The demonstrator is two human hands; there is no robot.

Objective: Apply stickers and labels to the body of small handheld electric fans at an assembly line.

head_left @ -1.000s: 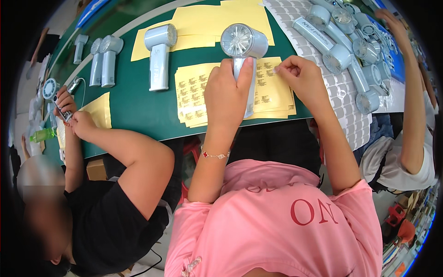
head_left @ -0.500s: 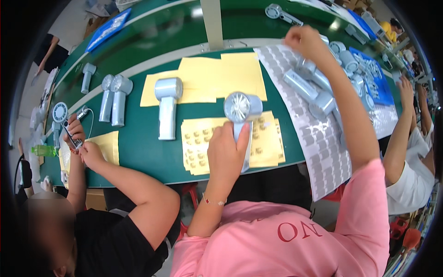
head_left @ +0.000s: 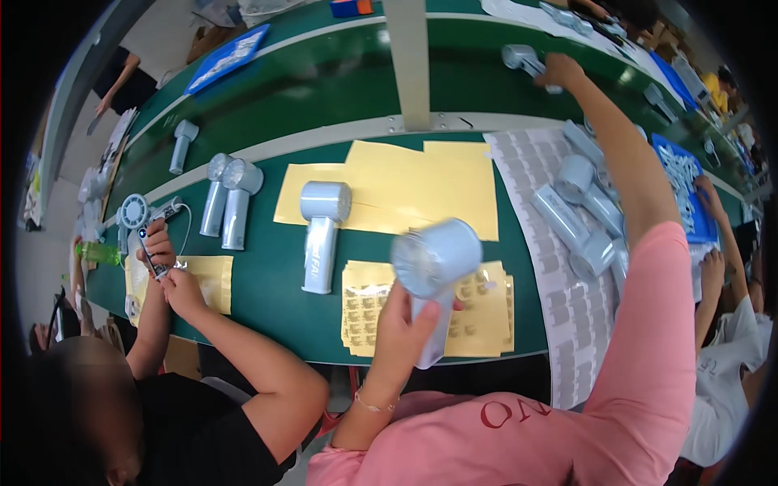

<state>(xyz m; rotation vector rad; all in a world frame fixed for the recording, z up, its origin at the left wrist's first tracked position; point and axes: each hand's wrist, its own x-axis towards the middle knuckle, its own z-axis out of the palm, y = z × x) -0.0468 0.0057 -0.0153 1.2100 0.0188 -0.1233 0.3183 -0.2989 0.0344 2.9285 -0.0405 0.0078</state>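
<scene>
My left hand (head_left: 397,326) is wrapped round the handle of a pale blue handheld fan (head_left: 438,255), its round head tilted up above the sheets. My right arm stretches far forward over the back rail. There my right hand (head_left: 562,71) closes on the handle end of another handheld fan (head_left: 517,57), which lies on the green surface beyond. Below the held fan is a stack of yellow sticker sheets (head_left: 365,304) with rows of small dark labels. Another handheld fan (head_left: 323,235) stands left of the stack.
Several fans (head_left: 596,255) lie on a grey-patterned sheet (head_left: 567,332) at right, near a blue tray (head_left: 702,231) of small parts. Plain yellow sheets (head_left: 421,182) lie behind. A post (head_left: 407,65) rises at the rail. At left, a co-worker's hands (head_left: 174,279) hold a fan.
My right hand has reached further forward, onto the fan beyond the rail. My left hand has raised and tilted its fan. The whole view has shifted.
</scene>
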